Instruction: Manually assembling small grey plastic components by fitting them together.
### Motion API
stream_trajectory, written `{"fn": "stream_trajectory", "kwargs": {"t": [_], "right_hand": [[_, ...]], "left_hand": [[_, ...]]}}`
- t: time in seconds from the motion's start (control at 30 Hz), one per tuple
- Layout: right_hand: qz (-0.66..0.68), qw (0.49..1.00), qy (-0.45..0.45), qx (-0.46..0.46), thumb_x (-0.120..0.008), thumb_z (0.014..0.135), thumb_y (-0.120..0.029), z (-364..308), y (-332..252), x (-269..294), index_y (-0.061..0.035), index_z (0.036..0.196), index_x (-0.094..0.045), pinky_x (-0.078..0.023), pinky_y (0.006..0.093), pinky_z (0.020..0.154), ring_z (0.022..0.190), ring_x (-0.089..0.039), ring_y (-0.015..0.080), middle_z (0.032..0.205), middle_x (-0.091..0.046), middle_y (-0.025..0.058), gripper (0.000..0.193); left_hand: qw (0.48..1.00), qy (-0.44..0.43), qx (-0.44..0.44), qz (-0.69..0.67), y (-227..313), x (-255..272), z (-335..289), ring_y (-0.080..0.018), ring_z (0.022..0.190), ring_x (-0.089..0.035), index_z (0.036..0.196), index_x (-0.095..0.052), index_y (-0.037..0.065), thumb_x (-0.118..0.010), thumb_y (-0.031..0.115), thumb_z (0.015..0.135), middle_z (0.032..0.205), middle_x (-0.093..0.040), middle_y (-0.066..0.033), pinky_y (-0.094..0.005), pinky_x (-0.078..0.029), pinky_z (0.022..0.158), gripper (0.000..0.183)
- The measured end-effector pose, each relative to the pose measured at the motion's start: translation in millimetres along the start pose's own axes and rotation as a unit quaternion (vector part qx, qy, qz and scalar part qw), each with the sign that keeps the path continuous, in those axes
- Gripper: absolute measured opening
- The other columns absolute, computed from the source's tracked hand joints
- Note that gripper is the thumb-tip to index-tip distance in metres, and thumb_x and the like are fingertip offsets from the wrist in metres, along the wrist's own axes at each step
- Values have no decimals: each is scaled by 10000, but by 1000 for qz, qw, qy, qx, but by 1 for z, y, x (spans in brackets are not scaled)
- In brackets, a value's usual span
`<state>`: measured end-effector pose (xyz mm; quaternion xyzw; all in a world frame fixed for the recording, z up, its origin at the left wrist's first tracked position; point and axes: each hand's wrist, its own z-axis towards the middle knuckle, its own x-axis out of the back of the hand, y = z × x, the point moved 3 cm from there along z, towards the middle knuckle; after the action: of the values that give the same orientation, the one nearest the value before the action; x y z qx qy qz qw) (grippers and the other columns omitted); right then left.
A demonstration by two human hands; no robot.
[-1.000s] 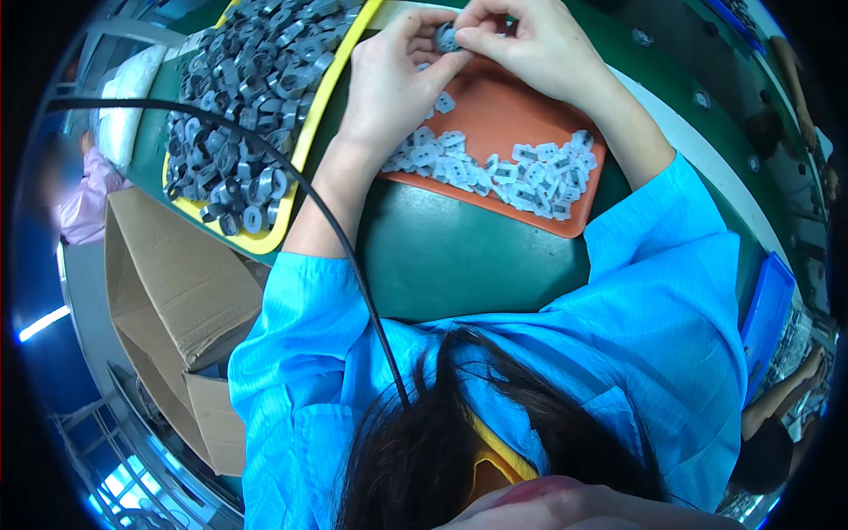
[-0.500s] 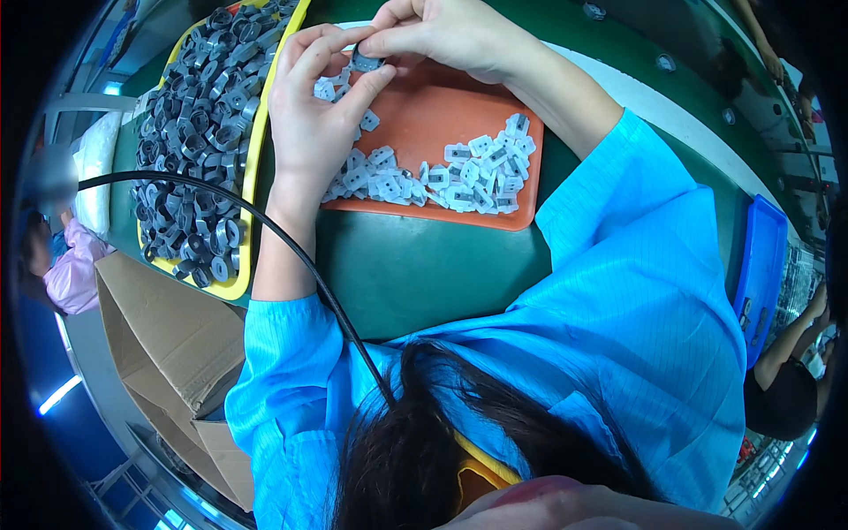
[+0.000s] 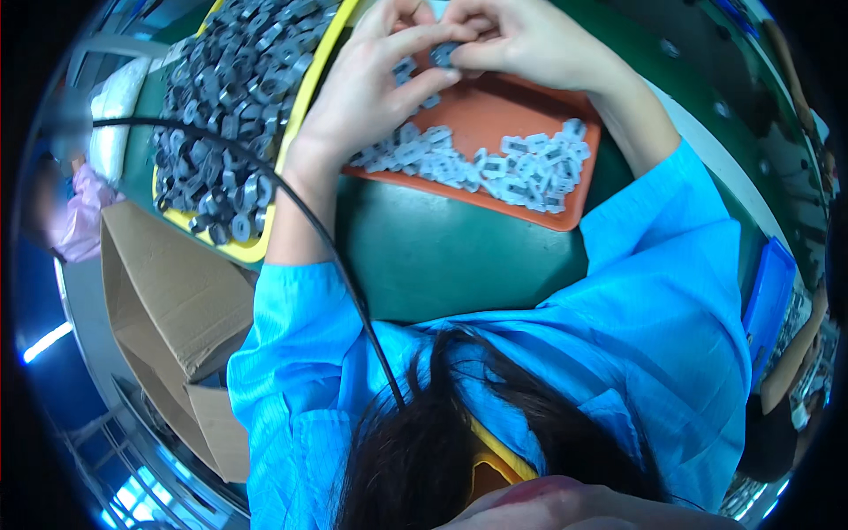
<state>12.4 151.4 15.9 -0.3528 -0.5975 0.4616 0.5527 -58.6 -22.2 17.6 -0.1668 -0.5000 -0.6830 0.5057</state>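
My left hand (image 3: 375,84) and my right hand (image 3: 534,49) meet above the far side of an orange tray (image 3: 579,199). Between their fingertips is a small dark grey plastic part (image 3: 443,55), pinched from both sides. Its lower face and any smaller piece in it are hidden by my fingers. Small white plastic pieces (image 3: 534,168) with grey slots lie heaped along the tray's near side. Beside my left forearm stands a yellow-rimmed bin (image 3: 305,88), piled with dark grey ring-shaped parts (image 3: 234,110).
A black cable (image 3: 309,212) crosses over my left forearm. An open cardboard box (image 3: 168,283) stands at the left below the green table (image 3: 442,256). At the right is a blue tray (image 3: 770,296), with another person's arm (image 3: 795,358) near it.
The view has shifted, so tray and bin appear further right. My right fingers have shifted their hold on the grey part, which stays between both hands.
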Motion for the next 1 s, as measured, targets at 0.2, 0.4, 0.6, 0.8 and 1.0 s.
{"fn": "stream_trajectory", "kwargs": {"t": [0.2,0.4,0.6,0.8,1.0], "right_hand": [[262,964,47,18,-685,933,-26,7,11,-3,3,1037,-684,-529,240,820,895,-665,106,969,-709,46,108],[70,977,196,-48,-665,901,-67,9,38,31,-15,1017,-684,-481,212,655,736,-602,79,892,-710,35,129],[-292,891,318,-143,-726,834,-144,-5,78,92,12,1088,-687,-551,328,767,806,-691,200,901,-729,119,300],[-358,846,394,18,-728,836,-148,-2,76,92,20,1080,-693,-556,356,847,926,-715,265,985,-733,174,298],[-248,902,352,-10,-707,862,-113,-18,23,66,24,1027,-718,-560,355,812,870,-719,253,936,-744,177,215]], "left_hand": [[985,170,5,-36,11,-13,3,-274,1033,-597,1275,-680,42,-762,-36,829,1149,-545,-142,-354,-548,837,461],[987,134,50,68,28,-18,4,-358,1014,-635,1294,-646,24,-707,8,880,1193,-575,-191,-385,-540,897,419],[950,222,66,210,0,43,-6,-413,964,-661,1025,-708,-6,-665,-17,855,1002,-674,-193,-432,-538,866,175],[933,-63,231,270,-76,104,-42,-298,1128,-697,1283,-700,131,-737,329,922,1182,-745,-128,-381,-512,1023,413],[964,5,188,188,-80,92,-12,-292,1020,-689,1153,-705,20,-713,251,950,1089,-729,-152,-391,-529,925,308]]}}
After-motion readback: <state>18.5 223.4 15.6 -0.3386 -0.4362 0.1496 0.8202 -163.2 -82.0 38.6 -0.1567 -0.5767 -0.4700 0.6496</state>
